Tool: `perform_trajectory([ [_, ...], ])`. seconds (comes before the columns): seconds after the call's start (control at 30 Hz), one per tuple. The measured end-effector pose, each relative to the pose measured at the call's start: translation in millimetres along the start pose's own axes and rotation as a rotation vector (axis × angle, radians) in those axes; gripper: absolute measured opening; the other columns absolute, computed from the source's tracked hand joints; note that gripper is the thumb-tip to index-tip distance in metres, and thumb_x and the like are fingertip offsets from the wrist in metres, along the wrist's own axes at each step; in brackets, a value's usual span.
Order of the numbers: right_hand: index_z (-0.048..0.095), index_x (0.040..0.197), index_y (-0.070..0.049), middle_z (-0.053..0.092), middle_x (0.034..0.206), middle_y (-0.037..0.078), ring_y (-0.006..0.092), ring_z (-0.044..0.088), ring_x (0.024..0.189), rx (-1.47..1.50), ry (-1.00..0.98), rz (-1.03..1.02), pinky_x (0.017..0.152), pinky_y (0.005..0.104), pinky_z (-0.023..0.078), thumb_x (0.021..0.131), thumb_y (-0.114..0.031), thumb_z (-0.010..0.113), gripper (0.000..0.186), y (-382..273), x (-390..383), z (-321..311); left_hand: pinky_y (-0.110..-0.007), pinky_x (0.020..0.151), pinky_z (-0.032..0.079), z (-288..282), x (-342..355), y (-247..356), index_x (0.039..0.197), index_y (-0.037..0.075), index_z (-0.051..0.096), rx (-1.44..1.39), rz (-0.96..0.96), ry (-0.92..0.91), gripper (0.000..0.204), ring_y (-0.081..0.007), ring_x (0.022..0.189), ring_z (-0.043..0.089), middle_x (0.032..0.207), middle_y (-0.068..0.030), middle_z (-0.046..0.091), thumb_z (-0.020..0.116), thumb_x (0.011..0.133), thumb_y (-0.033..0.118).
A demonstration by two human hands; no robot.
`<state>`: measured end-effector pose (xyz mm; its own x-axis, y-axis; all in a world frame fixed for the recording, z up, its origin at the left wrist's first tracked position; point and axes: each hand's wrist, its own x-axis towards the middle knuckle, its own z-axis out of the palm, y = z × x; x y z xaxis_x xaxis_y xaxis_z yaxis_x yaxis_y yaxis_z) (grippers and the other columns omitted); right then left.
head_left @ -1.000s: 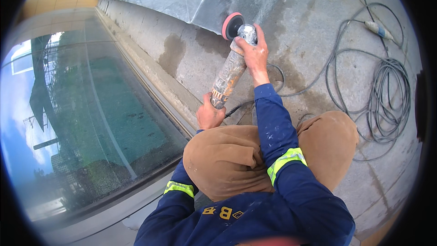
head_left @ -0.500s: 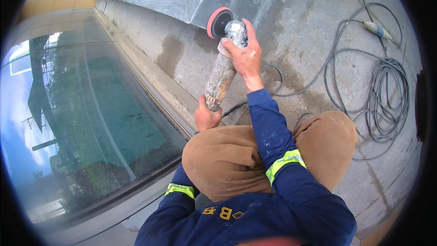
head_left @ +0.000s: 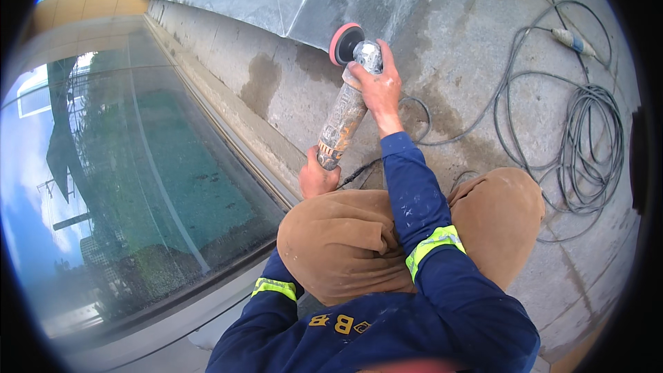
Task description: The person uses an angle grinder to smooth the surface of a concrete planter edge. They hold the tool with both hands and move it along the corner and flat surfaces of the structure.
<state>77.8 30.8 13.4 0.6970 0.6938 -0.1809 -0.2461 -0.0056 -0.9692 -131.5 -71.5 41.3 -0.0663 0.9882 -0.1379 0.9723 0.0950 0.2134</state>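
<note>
Both hands hold an angle polisher (head_left: pixel 343 116), its body worn and smeared grey with orange patches. My right hand (head_left: pixel 379 91) wraps round its metal head end, thumb on the near side. Around the rear end of the body closes my left hand (head_left: pixel 318 177), its fingers partly hidden under the tool. A round pad (head_left: pixel 347 44) with a pink-red rim and black backing is mounted on the head, tilted on edge. It sits against or just in front of the lower edge of the grey stone block (head_left: pixel 304 10); I cannot tell whether they touch.
To the right lies a coiled grey cable (head_left: pixel 589 138) with a white and blue connector (head_left: pixel 573 42) on the paving (head_left: pixel 476 97). A large reflective glass pane (head_left: pixel 152 159) fills the left, bordered by a ledge. My bent knees (head_left: pixel 338 242) are close below the tool.
The polisher and both hands have shifted a little right and toward me. Its pad has moved along the stone block's edge to the right. My grip is the same.
</note>
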Motion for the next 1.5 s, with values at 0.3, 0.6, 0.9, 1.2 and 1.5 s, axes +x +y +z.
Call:
perform_trajectory([
  [0.3, 0.055, 0.138, -0.002, 0.071, 0.113, 0.023, 0.0343, 0.071, 0.102, 0.068, -0.012, -0.123, 0.09, 0.0429, 0.054, 0.074, -0.025, 0.083, 0.074, -26.0, -2.6, 5.3, -0.055, 0.072, 0.053, -7.3, 6.2, -4.0, 0.127, 0.013, 0.053, -0.015, 0.059, 0.069, 0.059, -0.0485, 0.084, 0.068, 0.085, -0.0249, 0.071, 0.074, 0.072, 0.02],
  [0.6, 0.055, 0.138, -0.002, 0.071, 0.115, 0.023, 0.0349, 0.07, 0.106, 0.014, 0.003, -0.078, 0.092, 0.0421, 0.053, 0.074, -0.026, 0.083, 0.074, 0.7, -5.5, 4.0, -0.056, 0.075, 0.053, -0.3, -1.0, -6.1, 0.128, 0.014, 0.053, -0.011, 0.02, 0.032, 0.059, -0.0483, 0.085, 0.068, 0.085, -0.025, 0.071, 0.073, 0.073, 0.022],
  [0.9, 0.054, 0.14, -0.004, 0.071, 0.115, 0.022, 0.035, 0.07, 0.106, 0.044, -0.01, 0.078, 0.093, 0.0407, 0.053, 0.074, -0.028, 0.083, 0.076, 12.9, 5.7, -2.6, -0.057, 0.078, 0.052, -10.4, 5.8, 6.2, 0.13, 0.013, 0.051, 0.075, 0.009, -0.076, 0.061, -0.0485, 0.087, 0.068, 0.087, -0.0249, 0.072, 0.072, 0.073, 0.019],
  [1.2, 0.055, 0.139, -0.004, 0.071, 0.117, 0.023, 0.0354, 0.07, 0.108, 0.049, -0.008, -0.092, 0.093, 0.0419, 0.053, 0.075, -0.028, 0.083, 0.075, -4.6, 3.0, 2.6, -0.057, 0.076, 0.051, -9.2, 3.6, 2.6, 0.13, 0.011, 0.05, -0.044, 0.051, 0.004, 0.062, -0.0497, 0.086, 0.067, 0.088, -0.0256, 0.071, 0.073, 0.073, 0.019],
  [1.5, 0.054, 0.14, -0.004, 0.071, 0.118, 0.022, 0.0332, 0.07, 0.107, 0.028, 0.004, 0.042, 0.095, 0.0407, 0.053, 0.074, -0.026, 0.084, 0.076, 20.6, -3.5, -1.1, -0.054, 0.073, 0.051, -15.3, 8.6, -11.0, 0.123, 0.008, 0.052, -0.041, 0.063, -0.249, 0.056, -0.0489, 0.085, 0.067, 0.086, -0.0253, 0.071, 0.073, 0.072, 0.018],
])
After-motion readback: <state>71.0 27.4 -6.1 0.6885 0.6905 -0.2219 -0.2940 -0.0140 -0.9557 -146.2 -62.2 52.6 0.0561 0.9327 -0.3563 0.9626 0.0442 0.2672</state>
